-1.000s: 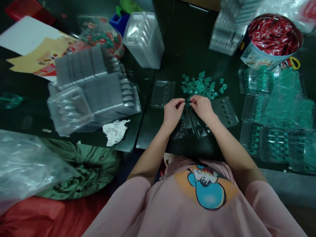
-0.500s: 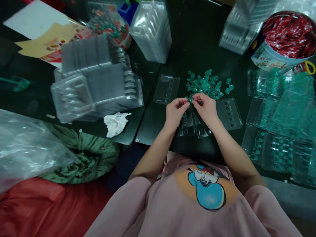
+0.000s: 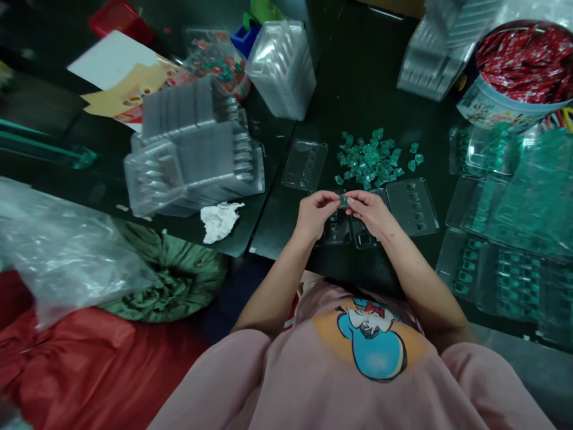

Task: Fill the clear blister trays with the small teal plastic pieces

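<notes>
Between the fingertips of both hands is a small green translucent plastic piece (image 3: 344, 203). My left hand (image 3: 314, 214) pinches it from the left, and my right hand (image 3: 369, 210) from the right. Just beyond them lies a loose pile of similar green pieces (image 3: 370, 156). Under and beside my hands are clear blister trays with a row of small square pockets: one tray (image 3: 335, 233) is partly covered by my left hand, another (image 3: 367, 236) by my right. A third tray (image 3: 409, 206) lies to the right, a fourth (image 3: 304, 164) to the left.
Stacked clear trays (image 3: 197, 155) stand at left, with another stack (image 3: 284, 71) behind. Trays filled with green pieces (image 3: 514, 275) cover the right side. A bucket of red packets (image 3: 519, 77) is at back right. Crumpled white tissue (image 3: 220, 222) lies near the table's front edge.
Both hands have drawn back slightly toward my body from the pile's edge, still pinching the green piece together. The camera view has shifted a little to the left.
</notes>
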Demonstrator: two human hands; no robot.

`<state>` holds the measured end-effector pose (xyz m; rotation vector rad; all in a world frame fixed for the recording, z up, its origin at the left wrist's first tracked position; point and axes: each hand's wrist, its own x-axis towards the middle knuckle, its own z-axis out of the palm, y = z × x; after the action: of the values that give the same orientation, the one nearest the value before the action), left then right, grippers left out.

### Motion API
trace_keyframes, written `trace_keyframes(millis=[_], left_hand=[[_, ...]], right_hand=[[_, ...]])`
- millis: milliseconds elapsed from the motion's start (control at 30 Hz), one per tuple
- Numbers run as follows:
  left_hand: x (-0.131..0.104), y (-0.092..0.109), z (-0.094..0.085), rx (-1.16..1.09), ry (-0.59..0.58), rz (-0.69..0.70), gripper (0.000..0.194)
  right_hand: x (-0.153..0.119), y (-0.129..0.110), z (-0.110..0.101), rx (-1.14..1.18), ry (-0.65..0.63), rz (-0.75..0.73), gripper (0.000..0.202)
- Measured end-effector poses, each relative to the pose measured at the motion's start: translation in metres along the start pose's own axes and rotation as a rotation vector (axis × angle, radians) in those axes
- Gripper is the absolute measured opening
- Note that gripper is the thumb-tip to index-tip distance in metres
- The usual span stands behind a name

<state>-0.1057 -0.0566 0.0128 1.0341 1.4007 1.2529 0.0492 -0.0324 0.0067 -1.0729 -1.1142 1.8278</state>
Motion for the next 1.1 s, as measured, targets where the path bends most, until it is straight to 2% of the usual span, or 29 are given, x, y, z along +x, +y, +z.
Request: trace_keyframes(millis=[233,400,500,633,833,933,1100], left_hand=[[-0.009,0.002,0.000,0.064,-0.040,0.059,0.009],[-0.022,-0.001,-0.008,0.123,-0.089,0.056,0.011],[-0.030,-0.010,-0.012,0.089,-0.019,0.037,0.014],[-0.030,-0.015,-0.010,-0.082,0.076,-0.007,0.018],[-0.011,0.012,-0.008,-0.228,0.078,0.005,0.018],[-0.009,0.015,-0.014,-0.148,0.037,0.063,0.021],[-0.022,-0.011,-0.025,0.211,-0.026,0.173,0.017]], right_hand=[[-0.012,-0.010,-0.006,0.062,-0.105,0.025,0.032],[-0.021,0.000,-0.002,0.034,-0.225,0.093,0.035],[-0.027,0.012,0.004,0.027,-0.147,0.040,0.033],[-0.027,0.015,0.014,0.067,0.000,-0.045,0.032],[-0.001,-0.009,0.022,0.008,0.065,-0.218,0.024],[0.005,-0.012,0.021,-0.122,0.068,-0.229,0.018],[-0.005,0.004,0.020,-0.496,0.111,-0.216,0.008]])
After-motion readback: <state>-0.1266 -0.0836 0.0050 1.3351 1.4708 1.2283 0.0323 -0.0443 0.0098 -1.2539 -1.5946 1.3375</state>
